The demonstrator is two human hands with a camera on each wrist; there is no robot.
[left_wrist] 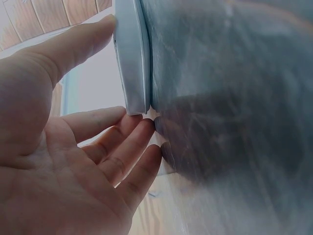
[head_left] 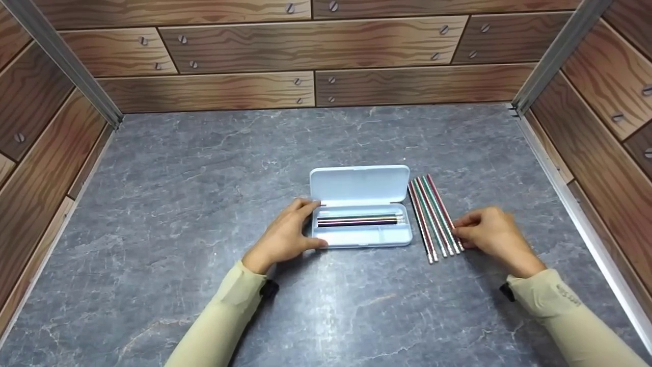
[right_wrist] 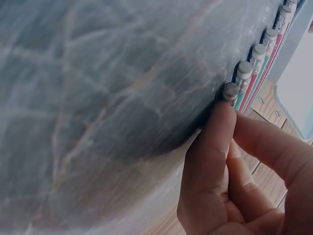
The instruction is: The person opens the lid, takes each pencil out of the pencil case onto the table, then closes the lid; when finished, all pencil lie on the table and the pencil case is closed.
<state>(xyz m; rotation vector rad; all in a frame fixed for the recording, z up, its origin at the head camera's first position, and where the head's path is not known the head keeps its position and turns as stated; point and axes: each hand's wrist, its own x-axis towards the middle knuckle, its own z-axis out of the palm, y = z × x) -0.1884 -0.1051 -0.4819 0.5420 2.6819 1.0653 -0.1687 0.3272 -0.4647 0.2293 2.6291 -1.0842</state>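
A light blue pencil case (head_left: 346, 237) lies on the table with its lid (head_left: 359, 186) raised at the back. Several pencils (head_left: 359, 220) rest lengthwise in its rear compartment. My left hand (head_left: 285, 232) holds the case's left end, thumb at the front corner and fingers toward the hinge; the left wrist view shows the fingertips against the case wall (left_wrist: 133, 63). To the right of the case, a row of striped pencils (head_left: 430, 219) lies side by side, eraser ends toward me. My right hand (head_left: 491, 234) pinches the rightmost pencil (right_wrist: 231, 91) near its eraser between thumb and finger.
The grey marbled tabletop (head_left: 193, 204) surrounds the case and pencils. Wood-patterned panels (head_left: 316, 46) stand along the back and both sides, with metal strips (head_left: 586, 239) at the edges. The case's front section has a small divider (head_left: 380, 235).
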